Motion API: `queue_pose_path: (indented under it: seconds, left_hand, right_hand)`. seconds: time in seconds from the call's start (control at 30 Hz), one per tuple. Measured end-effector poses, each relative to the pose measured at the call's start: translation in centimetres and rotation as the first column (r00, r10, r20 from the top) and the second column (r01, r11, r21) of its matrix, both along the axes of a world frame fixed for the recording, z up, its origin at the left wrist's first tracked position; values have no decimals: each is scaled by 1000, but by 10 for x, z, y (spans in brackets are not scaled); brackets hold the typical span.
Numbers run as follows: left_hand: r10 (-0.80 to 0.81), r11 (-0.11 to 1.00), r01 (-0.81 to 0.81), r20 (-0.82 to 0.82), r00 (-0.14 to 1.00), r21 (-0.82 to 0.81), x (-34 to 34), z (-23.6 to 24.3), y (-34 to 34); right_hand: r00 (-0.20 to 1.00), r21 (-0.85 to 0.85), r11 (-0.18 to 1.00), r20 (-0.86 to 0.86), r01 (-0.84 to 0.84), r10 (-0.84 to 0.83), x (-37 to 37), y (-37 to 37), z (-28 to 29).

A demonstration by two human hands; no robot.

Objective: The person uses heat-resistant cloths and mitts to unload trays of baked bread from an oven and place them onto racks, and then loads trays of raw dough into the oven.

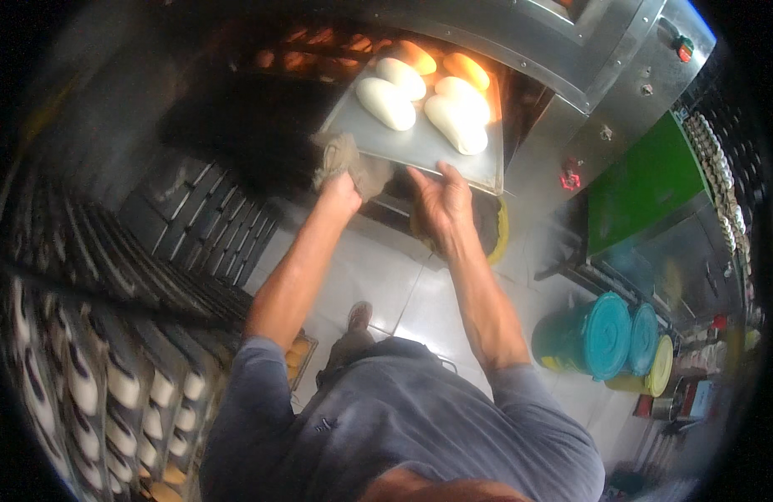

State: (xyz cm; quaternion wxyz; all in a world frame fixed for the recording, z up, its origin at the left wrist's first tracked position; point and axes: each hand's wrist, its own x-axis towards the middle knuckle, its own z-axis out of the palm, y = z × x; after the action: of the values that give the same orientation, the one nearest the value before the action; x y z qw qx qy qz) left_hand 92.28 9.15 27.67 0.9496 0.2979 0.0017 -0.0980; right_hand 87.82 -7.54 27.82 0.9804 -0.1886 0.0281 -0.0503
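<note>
A metal baking tray [399, 149] with several pale oblong dough loaves [386, 103] is held level at the mouth of a glowing oven [319, 50]. My left hand [343, 188] grips the tray's near left corner through a grey cloth [349, 163]. The tray's near edge, further right, rests in my bare right hand [441, 201]. The far loaves on the tray look orange in the oven light. Browner loaves show deeper inside the oven.
A rack of trays with pale dough pieces [110, 385] stands at my left. Teal and yellow lidded buckets [599, 335] sit on the tiled floor at the right. A green-topped steel counter [645, 184] stands beyond them, beside the oven's steel housing [587, 58].
</note>
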Motion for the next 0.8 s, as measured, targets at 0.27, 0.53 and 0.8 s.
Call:
queue_pose_path:
  seconds: [0.27, 0.53, 0.8]
  left_hand:
    - [-195, 979, 198, -56, 979, 54, 175, -7, -25]
    - [-242, 965, 245, -45, 969, 93, 246, -7, -58]
    - [-255, 749, 125, 109, 961, 650, 329, -26, -100]
  right_hand:
    - [981, -241, 953, -102, -185, 165, 50, -12, 14]
    - [963, -181, 983, -263, 15, -64, 93, -37, 8]
    - [992, -522, 847, -117, -99, 44, 59, -16, 49]
